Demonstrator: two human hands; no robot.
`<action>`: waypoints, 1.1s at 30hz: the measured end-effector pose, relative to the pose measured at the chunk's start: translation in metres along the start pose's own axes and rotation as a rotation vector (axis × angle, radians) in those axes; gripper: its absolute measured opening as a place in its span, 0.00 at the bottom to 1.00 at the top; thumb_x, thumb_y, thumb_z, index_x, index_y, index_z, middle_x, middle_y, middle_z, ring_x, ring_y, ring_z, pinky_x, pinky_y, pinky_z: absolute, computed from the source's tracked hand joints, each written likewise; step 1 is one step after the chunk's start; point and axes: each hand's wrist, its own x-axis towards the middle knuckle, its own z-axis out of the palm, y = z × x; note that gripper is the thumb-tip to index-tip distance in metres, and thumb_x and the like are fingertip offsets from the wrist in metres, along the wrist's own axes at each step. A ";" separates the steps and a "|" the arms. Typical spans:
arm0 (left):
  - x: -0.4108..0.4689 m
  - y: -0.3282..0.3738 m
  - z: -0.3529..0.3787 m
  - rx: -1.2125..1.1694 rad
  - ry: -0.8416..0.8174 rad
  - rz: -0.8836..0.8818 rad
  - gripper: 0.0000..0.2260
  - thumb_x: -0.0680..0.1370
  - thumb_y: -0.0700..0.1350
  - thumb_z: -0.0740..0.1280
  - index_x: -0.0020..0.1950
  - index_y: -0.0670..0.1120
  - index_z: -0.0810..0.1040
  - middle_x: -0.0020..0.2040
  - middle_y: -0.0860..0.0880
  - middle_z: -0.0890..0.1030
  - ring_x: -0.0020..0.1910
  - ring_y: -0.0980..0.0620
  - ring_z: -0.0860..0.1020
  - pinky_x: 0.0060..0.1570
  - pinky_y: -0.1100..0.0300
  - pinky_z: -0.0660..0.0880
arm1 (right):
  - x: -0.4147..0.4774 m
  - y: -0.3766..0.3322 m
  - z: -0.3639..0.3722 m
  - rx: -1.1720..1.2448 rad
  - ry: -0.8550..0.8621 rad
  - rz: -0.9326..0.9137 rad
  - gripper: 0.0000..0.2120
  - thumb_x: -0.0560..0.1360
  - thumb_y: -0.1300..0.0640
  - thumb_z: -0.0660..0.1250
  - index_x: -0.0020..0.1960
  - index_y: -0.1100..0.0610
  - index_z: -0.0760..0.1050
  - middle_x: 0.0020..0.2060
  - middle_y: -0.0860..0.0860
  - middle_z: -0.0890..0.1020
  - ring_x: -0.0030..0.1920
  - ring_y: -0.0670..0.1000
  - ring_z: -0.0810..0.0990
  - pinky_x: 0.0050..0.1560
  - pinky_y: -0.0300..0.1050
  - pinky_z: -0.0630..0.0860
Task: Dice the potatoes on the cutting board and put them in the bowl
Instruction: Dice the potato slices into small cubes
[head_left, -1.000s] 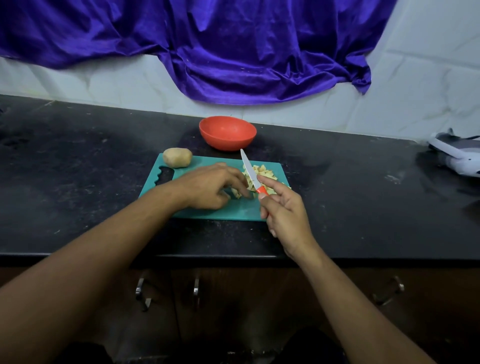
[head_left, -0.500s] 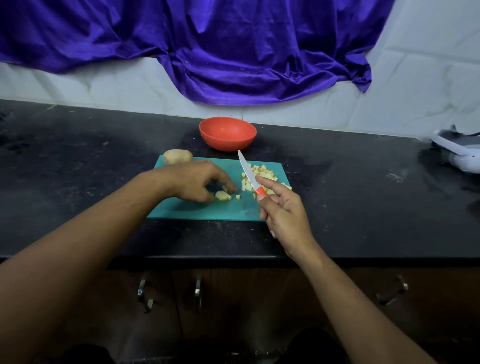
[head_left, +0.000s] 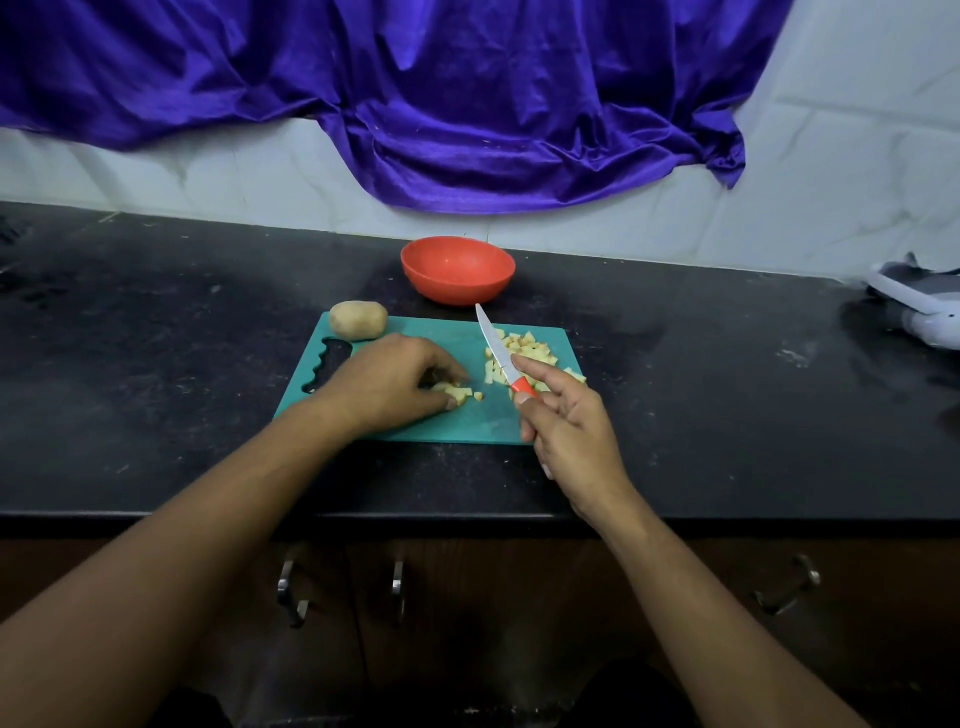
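A teal cutting board (head_left: 410, 343) lies on the black counter. A whole potato (head_left: 358, 320) sits at its far left corner. Diced potato pieces (head_left: 524, 348) are heaped on the board's right side. My left hand (head_left: 387, 382) rests mid-board, its fingers curled round a small piece of potato (head_left: 457, 392). My right hand (head_left: 566, 423) grips the orange handle of a knife (head_left: 496, 348), blade raised and pointing away over the heap. An orange bowl (head_left: 457, 270) stands just behind the board; nothing shows inside it.
A purple cloth (head_left: 415, 98) hangs on the white wall behind. A white and grey object (head_left: 919, 306) lies at the counter's right edge. Cabinet handles (head_left: 291, 587) show below the counter's front edge.
My left hand has slid left from the heap to mid-board, taking a small potato piece with it. The knife has stayed raised, barely shifting.
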 end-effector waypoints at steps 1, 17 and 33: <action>-0.004 0.005 0.005 0.026 0.064 -0.036 0.12 0.76 0.53 0.74 0.60 0.58 0.84 0.55 0.59 0.84 0.54 0.58 0.80 0.55 0.52 0.79 | 0.000 0.000 0.000 -0.005 0.000 -0.002 0.19 0.84 0.62 0.65 0.72 0.48 0.76 0.32 0.54 0.76 0.24 0.41 0.71 0.26 0.31 0.66; -0.040 -0.003 0.031 -0.020 0.392 -0.200 0.23 0.75 0.58 0.75 0.67 0.51 0.81 0.58 0.54 0.82 0.59 0.54 0.74 0.59 0.56 0.73 | -0.025 -0.019 0.017 -0.950 0.023 -0.089 0.23 0.83 0.51 0.61 0.78 0.42 0.67 0.45 0.46 0.81 0.39 0.45 0.76 0.38 0.41 0.72; -0.032 -0.009 0.025 -0.105 0.285 -0.140 0.16 0.76 0.54 0.75 0.63 0.54 0.84 0.46 0.59 0.80 0.51 0.56 0.76 0.52 0.57 0.73 | -0.025 -0.026 0.034 -1.066 -0.113 -0.154 0.23 0.84 0.51 0.58 0.78 0.43 0.67 0.44 0.48 0.80 0.40 0.49 0.79 0.42 0.49 0.78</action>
